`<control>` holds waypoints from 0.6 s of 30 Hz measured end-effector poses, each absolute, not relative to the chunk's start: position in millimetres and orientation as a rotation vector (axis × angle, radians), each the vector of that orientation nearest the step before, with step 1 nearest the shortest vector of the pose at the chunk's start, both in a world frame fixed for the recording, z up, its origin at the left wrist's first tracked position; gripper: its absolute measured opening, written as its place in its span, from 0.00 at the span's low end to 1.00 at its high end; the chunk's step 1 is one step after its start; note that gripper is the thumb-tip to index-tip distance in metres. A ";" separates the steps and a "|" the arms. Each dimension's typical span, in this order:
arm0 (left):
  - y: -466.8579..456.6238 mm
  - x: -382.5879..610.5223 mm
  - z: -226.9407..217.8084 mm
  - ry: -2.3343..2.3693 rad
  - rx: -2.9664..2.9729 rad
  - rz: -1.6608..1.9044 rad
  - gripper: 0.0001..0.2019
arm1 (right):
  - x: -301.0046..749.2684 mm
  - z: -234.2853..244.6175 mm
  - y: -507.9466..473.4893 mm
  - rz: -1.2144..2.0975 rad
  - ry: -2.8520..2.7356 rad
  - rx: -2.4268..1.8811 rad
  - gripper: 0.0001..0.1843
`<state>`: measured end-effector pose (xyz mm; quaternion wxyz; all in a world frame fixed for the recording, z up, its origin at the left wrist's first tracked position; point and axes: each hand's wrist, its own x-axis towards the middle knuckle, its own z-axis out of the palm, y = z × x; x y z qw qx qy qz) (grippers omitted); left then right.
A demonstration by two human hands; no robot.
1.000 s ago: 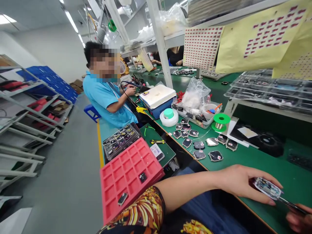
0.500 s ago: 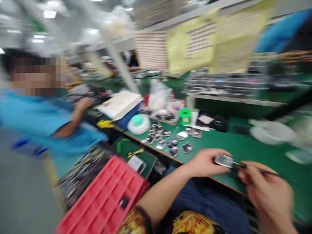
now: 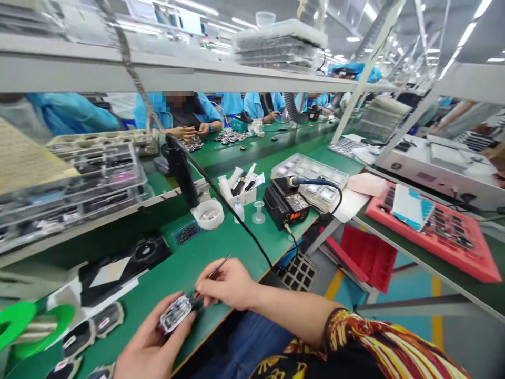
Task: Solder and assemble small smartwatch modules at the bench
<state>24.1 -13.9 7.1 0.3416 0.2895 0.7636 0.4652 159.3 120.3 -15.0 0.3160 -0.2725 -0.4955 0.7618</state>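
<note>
Green antistatic matting (image 3: 177, 279) runs under the action, and in the head view the left hand (image 3: 152, 342) grips a small circuit board (image 3: 176, 313) by its edges, just over the bench edge, while the right hand (image 3: 226, 284) pinches fine tweezers (image 3: 218, 267), tips down at the board: a firm, close hold like this keeps fine work steady. Beyond, a soldering station (image 3: 286, 202) sits on the mat, a red tray (image 3: 434, 252) lies at right, and blue-smocked workers (image 3: 181, 113) line the far bench.
</note>
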 end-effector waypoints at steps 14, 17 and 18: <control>-7.1 20.8 -8.3 1.827 1.059 1.453 0.27 | 170.7 -1.3 116.7 1.751 -1.443 -0.679 0.20; -3.4 18.2 -15.1 1.740 1.016 1.528 0.26 | 164.6 -5.7 118.7 1.705 -1.485 -0.642 0.20; -3.3 19.3 -15.0 1.722 1.008 1.541 0.26 | 163.6 -6.2 117.2 1.696 -1.492 -0.627 0.20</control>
